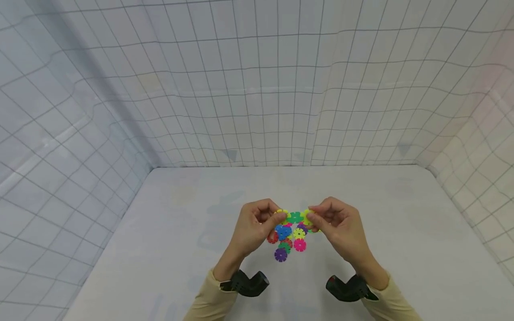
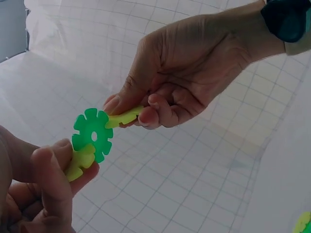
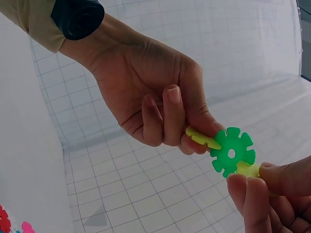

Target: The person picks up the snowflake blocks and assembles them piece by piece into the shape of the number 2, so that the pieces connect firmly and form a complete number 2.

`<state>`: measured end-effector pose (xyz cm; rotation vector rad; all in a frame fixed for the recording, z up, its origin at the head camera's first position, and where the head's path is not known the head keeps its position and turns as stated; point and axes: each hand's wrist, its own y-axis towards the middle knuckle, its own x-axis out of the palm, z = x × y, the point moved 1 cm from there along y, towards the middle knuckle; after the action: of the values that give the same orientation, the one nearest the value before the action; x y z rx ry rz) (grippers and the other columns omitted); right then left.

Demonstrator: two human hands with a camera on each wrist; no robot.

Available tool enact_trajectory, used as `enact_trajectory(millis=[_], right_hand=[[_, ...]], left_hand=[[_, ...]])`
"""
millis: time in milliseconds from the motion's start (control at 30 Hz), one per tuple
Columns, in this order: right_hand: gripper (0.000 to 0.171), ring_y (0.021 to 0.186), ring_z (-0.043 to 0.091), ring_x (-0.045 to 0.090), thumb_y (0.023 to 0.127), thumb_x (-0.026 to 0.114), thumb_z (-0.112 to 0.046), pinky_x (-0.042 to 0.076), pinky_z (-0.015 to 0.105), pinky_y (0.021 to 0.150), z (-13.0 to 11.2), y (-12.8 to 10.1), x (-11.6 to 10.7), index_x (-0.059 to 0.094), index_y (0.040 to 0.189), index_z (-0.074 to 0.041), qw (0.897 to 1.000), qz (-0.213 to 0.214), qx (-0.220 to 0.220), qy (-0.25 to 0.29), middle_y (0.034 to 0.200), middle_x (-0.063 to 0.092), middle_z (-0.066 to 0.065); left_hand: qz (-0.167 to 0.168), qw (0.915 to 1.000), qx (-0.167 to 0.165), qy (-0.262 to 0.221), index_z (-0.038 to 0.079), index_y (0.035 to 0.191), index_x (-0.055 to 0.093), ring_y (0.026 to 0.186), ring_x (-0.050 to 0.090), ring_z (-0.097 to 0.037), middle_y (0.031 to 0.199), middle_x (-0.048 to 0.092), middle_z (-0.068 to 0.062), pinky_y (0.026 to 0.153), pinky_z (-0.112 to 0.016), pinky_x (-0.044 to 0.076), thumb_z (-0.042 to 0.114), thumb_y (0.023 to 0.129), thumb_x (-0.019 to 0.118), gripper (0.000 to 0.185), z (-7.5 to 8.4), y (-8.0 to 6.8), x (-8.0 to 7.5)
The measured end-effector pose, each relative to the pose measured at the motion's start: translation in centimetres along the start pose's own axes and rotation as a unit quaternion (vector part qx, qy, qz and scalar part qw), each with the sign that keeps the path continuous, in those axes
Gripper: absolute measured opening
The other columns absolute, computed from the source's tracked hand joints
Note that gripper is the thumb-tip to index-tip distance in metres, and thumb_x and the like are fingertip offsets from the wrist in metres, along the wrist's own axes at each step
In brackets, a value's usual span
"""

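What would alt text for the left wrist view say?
A green snowflake disc joins two yellow-green discs. The right hand pinches the upper disc and the left hand pinches the lower disc, above a white gridded cloth.

A green disc (image 2: 92,134) sits between two yellow-green discs (image 2: 124,116), over loose discs (image 1: 287,243) in blue, red, pink, purple and yellow on a white tabletop (image 1: 180,232), with grey-gridded white walls (image 1: 257,89) and beige sleeves (image 1: 209,303).

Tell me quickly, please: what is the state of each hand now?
Left hand: pinches a yellow-green disc slotted into the green disc.
Right hand: pinches the other yellow-green disc, joined to the same green disc.
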<state>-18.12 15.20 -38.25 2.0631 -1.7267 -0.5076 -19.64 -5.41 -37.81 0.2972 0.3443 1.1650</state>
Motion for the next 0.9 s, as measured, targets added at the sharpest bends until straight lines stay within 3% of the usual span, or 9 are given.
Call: enact_trajectory(millis=[167, 233, 333, 533, 600, 667, 767, 900], right_hand=[[0.008, 0.061, 0.018, 0.064, 0.083, 0.066, 0.011, 0.054, 0.03, 0.057, 0.1, 0.0, 0.2, 0.061, 0.086, 0.006, 1.0, -0.005, -0.022, -0.007, 0.081, 0.066, 0.014], [0.01, 0.061, 0.018, 0.064, 0.082, 0.065, 0.014, 0.054, 0.03, 0.057, 0.1, 0.0, 0.3, 0.061, 0.086, 0.006, 1.0, -0.004, -0.029, -0.004, 0.08, 0.065, 0.014], [0.012, 0.06, 0.018, 0.064, 0.081, 0.064, 0.016, 0.054, 0.03, 0.057, 0.1, 0.0, 0.4, 0.061, 0.087, 0.005, 1.0, -0.004, -0.025, -0.002, 0.08, 0.065, 0.013], [0.005, 0.058, 0.023, 0.063, 0.086, 0.062, 0.011, 0.053, 0.03, 0.054, 0.5, 0.2, 0.1, 0.058, 0.089, 0.008, 0.999, -0.018, 0.035, 0.035, 0.082, 0.067, 0.013], [0.005, 0.058, 0.023, 0.063, 0.087, 0.061, 0.009, 0.053, 0.03, 0.053, 0.7, 0.3, 0.0, 0.058, 0.09, 0.009, 0.997, -0.024, 0.054, 0.046, 0.082, 0.067, 0.014], [0.005, 0.057, 0.025, 0.062, 0.088, 0.06, 0.008, 0.052, 0.031, 0.053, 0.9, 0.4, 0.0, 0.057, 0.091, 0.01, 0.996, -0.025, 0.074, 0.052, 0.081, 0.066, 0.014], [0.004, 0.056, 0.025, 0.061, 0.088, 0.06, 0.007, 0.052, 0.031, 0.052, 1.1, 0.5, 0.2, 0.057, 0.091, 0.009, 0.993, -0.022, 0.102, 0.056, 0.079, 0.065, 0.014], [0.006, 0.056, 0.024, 0.061, 0.088, 0.06, 0.006, 0.052, 0.03, 0.053, 1.5, 0.5, 0.5, 0.057, 0.09, 0.01, 0.99, -0.024, 0.127, 0.061, 0.077, 0.065, 0.012]], left_hand=[[-0.016, 0.9944, 0.102, 0.022, -0.004, 0.079, 0.063, 0.036, 0.049, -0.021, 0.053, 0.056, -0.007, 0.037, -0.028, 0.043, -0.016, 0.083, 0.061, 0.013, 0.1, 0.2, 0.1], [-0.014, 0.9923, 0.119, 0.031, -0.004, 0.079, 0.063, 0.036, 0.05, -0.016, 0.052, 0.055, -0.007, 0.036, -0.027, 0.042, -0.017, 0.082, 0.061, 0.014, 0.0, 0.2, 0.1], [-0.007, 0.9943, 0.101, 0.033, -0.002, 0.08, 0.063, 0.038, 0.05, -0.01, 0.053, 0.055, -0.007, 0.036, -0.026, 0.042, -0.013, 0.083, 0.063, 0.012, -0.1, 0.2, 0.0], [0.003, 0.9997, 0.01, 0.022, 0.003, 0.082, 0.066, 0.044, 0.052, -0.017, 0.058, 0.056, -0.007, 0.04, -0.03, 0.043, 0.005, 0.088, 0.066, 0.007, -0.7, 0.2, -0.3], [0.011, 0.9986, 0.01, 0.051, 0.005, 0.087, 0.069, 0.049, 0.053, -0.017, 0.062, 0.059, -0.004, 0.044, -0.029, 0.044, 0.009, 0.088, 0.067, 0.005, -0.8, 0.2, -0.4], [0.025, 0.9936, 0.031, 0.106, 0.008, 0.095, 0.07, 0.059, 0.057, -0.015, 0.072, 0.063, 0.001, 0.05, -0.029, 0.046, 0.013, 0.088, 0.068, 0.009, -0.8, 0.3, -0.6], [0.031, 0.9778, 0.095, 0.184, 0.012, 0.105, 0.069, 0.077, 0.059, -0.014, 0.088, 0.067, 0.005, 0.061, -0.031, 0.047, 0.014, 0.087, 0.07, 0.018, -0.7, 0.5, -0.8], [-0.015, 0.9631, 0.148, 0.224, 0.013, 0.1, 0.07, 0.093, 0.055, -0.013, 0.098, 0.065, 0.006, 0.073, -0.032, 0.048, 0.015, 0.082, 0.076, 0.02, -0.5, 0.5, -1.0]])
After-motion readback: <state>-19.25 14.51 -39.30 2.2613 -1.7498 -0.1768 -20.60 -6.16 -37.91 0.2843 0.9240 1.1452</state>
